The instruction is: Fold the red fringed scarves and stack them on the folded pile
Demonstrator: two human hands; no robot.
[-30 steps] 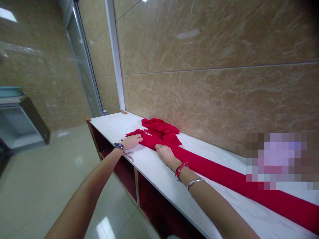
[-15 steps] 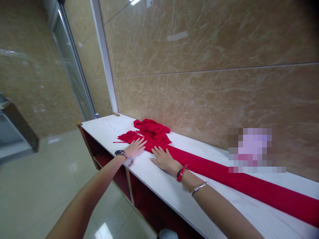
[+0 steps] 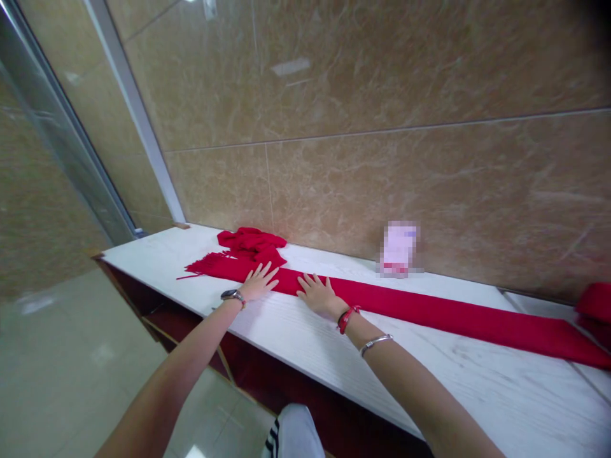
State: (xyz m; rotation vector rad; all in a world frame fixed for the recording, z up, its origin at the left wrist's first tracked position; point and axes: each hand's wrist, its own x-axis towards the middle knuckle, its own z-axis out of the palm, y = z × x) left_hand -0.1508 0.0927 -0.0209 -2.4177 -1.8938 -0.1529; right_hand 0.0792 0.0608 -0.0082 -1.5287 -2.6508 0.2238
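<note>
A long red scarf (image 3: 410, 307) lies stretched in a flat strip along the white countertop (image 3: 286, 331). Tassels fringe its left end. My left hand (image 3: 258, 282) rests palm down on the scarf, fingers spread, toward the fringed end. Just to the right, my right hand (image 3: 319, 296) also lies flat, its spread fingertips on the scarf and its palm by the near edge. Neither hand grips the cloth. Behind the fringed end sits a crumpled heap of red fabric (image 3: 251, 242); whether it joins the scarf I cannot tell.
A pink blurred item (image 3: 399, 249) stands against the tiled wall (image 3: 382, 178). More bunched red fabric (image 3: 596, 308) is at the far right of the counter. Open dark-red shelves (image 3: 258, 366) are below the countertop. My knee (image 3: 298, 432) shows at its front edge.
The view has swung to the right, bringing in the red bundle at the right end. My left hand has shifted right along the scarf. Both hands remain spread on it.
</note>
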